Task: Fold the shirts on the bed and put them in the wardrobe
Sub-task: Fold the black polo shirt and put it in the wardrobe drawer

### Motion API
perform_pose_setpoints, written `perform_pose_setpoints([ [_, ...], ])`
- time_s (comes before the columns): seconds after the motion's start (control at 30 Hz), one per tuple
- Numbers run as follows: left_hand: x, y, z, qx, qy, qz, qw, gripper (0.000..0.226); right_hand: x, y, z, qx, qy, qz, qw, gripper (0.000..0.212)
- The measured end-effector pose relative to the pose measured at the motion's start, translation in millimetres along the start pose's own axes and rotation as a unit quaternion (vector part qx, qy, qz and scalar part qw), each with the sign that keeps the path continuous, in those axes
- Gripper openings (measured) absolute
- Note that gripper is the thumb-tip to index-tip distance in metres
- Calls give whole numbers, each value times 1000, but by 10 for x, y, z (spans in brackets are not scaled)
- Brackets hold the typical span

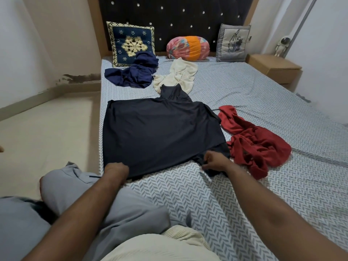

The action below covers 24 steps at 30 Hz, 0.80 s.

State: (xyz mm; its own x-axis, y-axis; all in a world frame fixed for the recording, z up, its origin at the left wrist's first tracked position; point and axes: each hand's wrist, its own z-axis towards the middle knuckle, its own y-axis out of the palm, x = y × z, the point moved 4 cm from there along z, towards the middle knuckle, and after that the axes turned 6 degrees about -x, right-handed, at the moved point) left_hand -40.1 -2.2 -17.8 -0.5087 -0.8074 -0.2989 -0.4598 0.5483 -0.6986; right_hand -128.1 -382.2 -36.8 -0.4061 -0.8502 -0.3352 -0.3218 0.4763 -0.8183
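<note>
A dark navy shirt (pixel 162 132) lies spread flat on the bed (pixel 244 194), one sleeve pointing toward the headboard. My left hand (pixel 116 172) grips its near left hem with curled fingers. My right hand (pixel 214 162) pinches the near right sleeve of the same shirt. A crumpled red shirt (pixel 252 142) lies just right of it. Farther back lie a crumpled blue shirt (pixel 133 73) and a cream shirt (pixel 178 76), the cream one touching the dark shirt's far sleeve.
Against the dark headboard stand a blue embroidered cushion (pixel 130 44), a pink and orange bolster (pixel 188 47) and a grey cushion (pixel 233 43). A wooden bedside table (pixel 276 69) is at the right. Bare floor (pixel 47 129) runs along the bed's left side. My knee in grey trousers (pixel 71 187) rests on the bed's edge.
</note>
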Motion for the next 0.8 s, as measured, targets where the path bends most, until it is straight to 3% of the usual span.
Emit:
perform_pose_setpoints([
  [0.1,-34,17,-26,14,1,4,1000,46,-110,98,103,-47,-2,-72,996,20],
  [0.2,-63,45,-29,7,-5,-7,1000,47,-192,29,120,-100,29,-51,993,13],
  [0.4,-202,-89,86,12,-24,-130,991,45,-576,-219,430,37,13,-25,999,14],
  [0.67,-772,-369,946,49,27,-275,960,59,-1633,-184,1286,-36,-37,-108,993,26],
  [0.8,-1110,-731,1233,79,26,-306,948,43,-2251,-277,1869,-41,-69,-102,992,23],
])
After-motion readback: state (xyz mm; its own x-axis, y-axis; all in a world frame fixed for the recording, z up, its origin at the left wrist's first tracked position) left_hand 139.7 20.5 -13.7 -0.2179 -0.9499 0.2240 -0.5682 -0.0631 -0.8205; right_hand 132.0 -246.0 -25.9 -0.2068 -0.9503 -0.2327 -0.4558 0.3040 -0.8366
